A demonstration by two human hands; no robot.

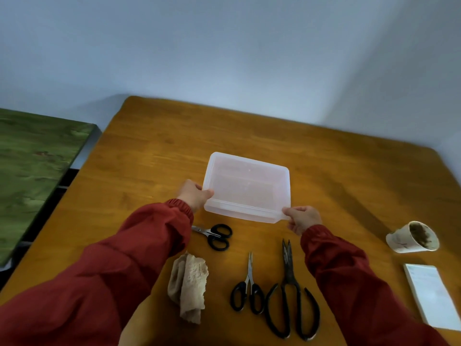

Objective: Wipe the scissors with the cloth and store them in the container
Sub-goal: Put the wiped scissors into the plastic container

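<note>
L hand: left hand (195, 196) grasps the near-left corner of the translucent white plastic rectangular container (249, 161), thumb over the rim.
R hand: right hand (303, 218) pinches the tab at the near-right corner of the same box.
Container: mid-surface, just beyond all the tools, nothing visible inside. Resting or slightly raised: cannot tell. Lid on or off: cannot tell.
Step in hand: judged prep, i.e. box being positioned or opened. No wiping begun, no scissors stored.
Cloth: crumpled beige cloth (189, 283) lies near the L forearm, untouched.
Scissors: 3 prs on the orange-brown wooden surface (324, 171).
- small black-handled scissors (217, 236), just nearer than the box, blades partly under the L sleeve.
- thin black-handled scissors (249, 288), blades pointing away.
- large dark iron scissors (289, 290), rusty-looking, touching or nearly touching the thin pr.
Next move: prob. let go of the box, take the cloth in one hand and one pr in the other. Box must stay within reach.
Surroundings: stained paper cup (412, 237) on its side at R; white pad (431, 295) nearer, R edge; green-topped table (37, 166) at L, apart.
Obstructions: none across the tools. Large pr looks long for the box; fit unverified.
</note>
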